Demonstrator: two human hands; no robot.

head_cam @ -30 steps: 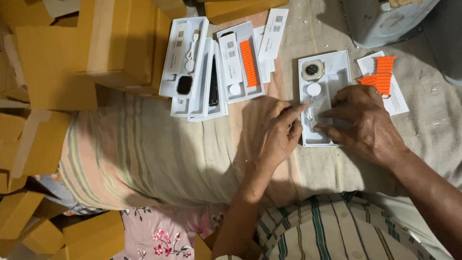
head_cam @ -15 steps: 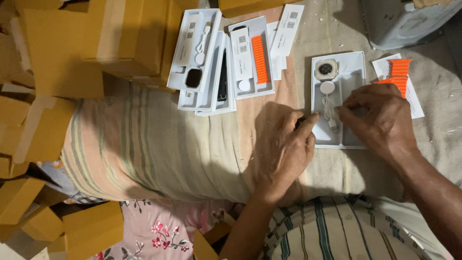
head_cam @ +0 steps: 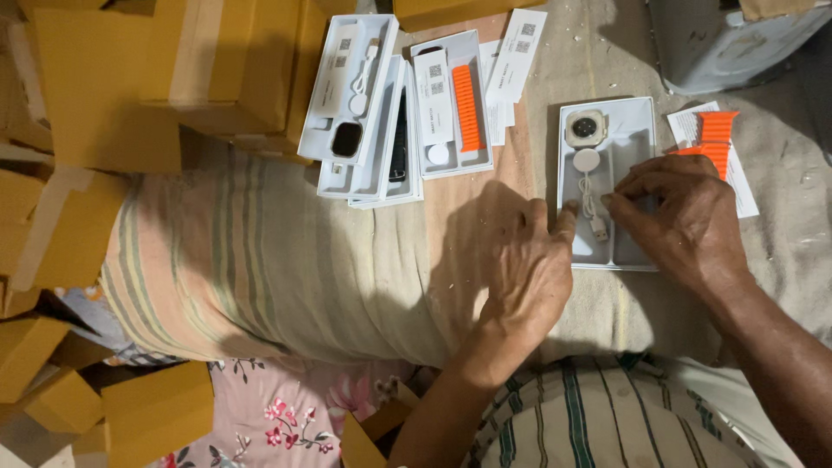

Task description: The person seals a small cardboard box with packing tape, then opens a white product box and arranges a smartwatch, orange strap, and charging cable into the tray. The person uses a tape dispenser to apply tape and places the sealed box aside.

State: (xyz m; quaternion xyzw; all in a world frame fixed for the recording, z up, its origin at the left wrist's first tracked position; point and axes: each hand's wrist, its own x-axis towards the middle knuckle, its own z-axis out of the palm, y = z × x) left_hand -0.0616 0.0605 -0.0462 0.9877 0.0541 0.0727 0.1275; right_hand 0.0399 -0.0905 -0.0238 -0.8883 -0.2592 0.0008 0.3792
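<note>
1. a heap of plain yellow-brown cardboard boxes (head_cam: 147, 78) fills the left side of the view, piled up to the top edge; more of them lie at the lower left beside a pink cloth printed with flowers (head_cam: 277, 416).
2. a faded striped cloth in pink, green and cream (head_cam: 286, 269) is drawn over a rounded bolster-like surface across the middle; to the right it meets a plain grey-beige cloth (head_cam: 607, 52), on which the small things lie.
3. a fanned stack of open white plastic packaging trays (head_cam: 381, 121) rests against the boxes; one holds a dark square watch face, another an orange ribbed watch strap (head_cam: 466, 106).
4. the left hand (head_cam: 529, 269) lies palm down on the cloth, just beside the left edge of a single white moulded tray (head_cam: 637, 139); its fingers (head_cam: 565, 217) are loosely together, gripping nothing, one tip touching the tray's rim.
5. the right hand (head_cam: 685, 221) reaches over the same tray; its fingers (head_cam: 620, 198) are pinched close above the right compartment; i cannot tell whether they clamp anything.
6. that tray sits right of centre, holding a beige square watch body (head_cam: 585, 127) at the top and a white round charger puck with its cable (head_cam: 588, 173) below.
7. a second orange strap (head_cam: 712, 134) lies on a white paper leaflet, just right of the tray.
</note>
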